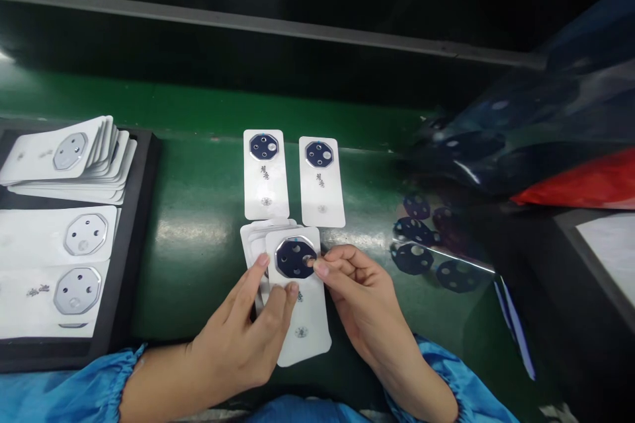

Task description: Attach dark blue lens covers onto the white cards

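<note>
A white phone back cover with rounded corners lies on top of a few similar covers in front of me. On its upper part sits a dark blue octagonal camera sticker with round holes. My left hand bends over the cover's left side and holds it, index fingertip and thumb at the sticker's left and lower edges. My right hand pinches with thumb and index finger at the sticker's right edge. Behind lie two more white covers, one on the left and one on the right, both bearing dark blue octagons.
On the left, a black tray carries several white covers with silver octagons, some stacked. Several loose dark blue pieces lie on the green table to the right. Clear plastic film and a red item stand beyond them.
</note>
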The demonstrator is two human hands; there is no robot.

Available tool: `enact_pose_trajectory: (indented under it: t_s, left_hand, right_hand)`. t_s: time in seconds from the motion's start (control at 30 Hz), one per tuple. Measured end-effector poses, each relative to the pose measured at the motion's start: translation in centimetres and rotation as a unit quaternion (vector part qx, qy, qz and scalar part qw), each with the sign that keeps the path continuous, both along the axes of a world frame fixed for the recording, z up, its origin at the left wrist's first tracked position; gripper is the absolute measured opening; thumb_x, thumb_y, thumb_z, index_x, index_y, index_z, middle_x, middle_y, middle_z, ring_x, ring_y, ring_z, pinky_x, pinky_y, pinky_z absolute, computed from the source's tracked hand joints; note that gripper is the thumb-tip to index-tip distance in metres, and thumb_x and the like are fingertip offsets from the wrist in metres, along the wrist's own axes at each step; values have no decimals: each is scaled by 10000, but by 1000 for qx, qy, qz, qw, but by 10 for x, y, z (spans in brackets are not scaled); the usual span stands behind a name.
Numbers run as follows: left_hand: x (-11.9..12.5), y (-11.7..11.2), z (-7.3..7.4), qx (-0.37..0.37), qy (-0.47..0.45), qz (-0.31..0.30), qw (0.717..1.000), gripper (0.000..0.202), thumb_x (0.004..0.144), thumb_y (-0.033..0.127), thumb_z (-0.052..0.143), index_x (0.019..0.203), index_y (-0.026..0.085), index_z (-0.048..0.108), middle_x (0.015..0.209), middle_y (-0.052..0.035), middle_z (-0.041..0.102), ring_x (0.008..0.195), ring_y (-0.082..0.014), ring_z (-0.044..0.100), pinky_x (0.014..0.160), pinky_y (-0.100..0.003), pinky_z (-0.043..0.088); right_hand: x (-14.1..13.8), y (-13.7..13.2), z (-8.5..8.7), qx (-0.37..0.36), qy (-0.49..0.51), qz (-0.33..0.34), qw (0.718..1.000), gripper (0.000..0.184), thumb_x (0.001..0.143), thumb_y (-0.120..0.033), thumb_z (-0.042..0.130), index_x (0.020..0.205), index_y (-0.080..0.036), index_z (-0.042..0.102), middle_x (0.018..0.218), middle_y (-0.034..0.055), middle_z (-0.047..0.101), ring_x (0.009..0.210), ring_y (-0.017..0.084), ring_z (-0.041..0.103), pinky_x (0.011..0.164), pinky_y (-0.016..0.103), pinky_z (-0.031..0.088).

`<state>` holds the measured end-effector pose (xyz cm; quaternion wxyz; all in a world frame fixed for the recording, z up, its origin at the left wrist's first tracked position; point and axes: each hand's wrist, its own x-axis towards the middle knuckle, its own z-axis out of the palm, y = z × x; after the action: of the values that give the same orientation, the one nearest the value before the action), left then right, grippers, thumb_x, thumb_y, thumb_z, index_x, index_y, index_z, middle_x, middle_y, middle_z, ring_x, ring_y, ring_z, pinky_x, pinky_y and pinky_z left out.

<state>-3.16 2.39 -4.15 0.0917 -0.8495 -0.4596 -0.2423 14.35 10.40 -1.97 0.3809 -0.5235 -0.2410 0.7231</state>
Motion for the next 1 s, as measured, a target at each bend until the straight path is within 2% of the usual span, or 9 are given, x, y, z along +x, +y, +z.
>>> enact_pose_trajectory:
  t_s: [0.3,0.6,1.0]
  left_hand:
    - [-1,-1,4,1,-2,0,1000,446,805,111,683,1231,-19,653,1126,-175,576,1222,-537,531,836,-499,640]
    - [-1,0,2,3,-1,-5,1000,423,815,99,679,1219,-25,657,1107,-180,587,1184,-538,556,786,-499,651]
    - [-1,0,2,3,-2,-2,1000,401,840,98,653,1223,-19,655,1119,-173,574,1228,-539,524,839,-508,642]
  right_hand:
    - [-1,2,2,-10,-20,-5,1000,277,624,-290,959,753,-214,725,713,-11,718,707,108,665,705,182,547]
    - [-1,2,4,-8,-10,6,1000,254,659,-281,942,751,-210,716,715,-19,705,705,107,667,700,190,541]
    - [0,5,6,-17,-14,4,1000,268,645,-293,949,771,-209,727,695,-11,698,682,104,644,695,196,546]
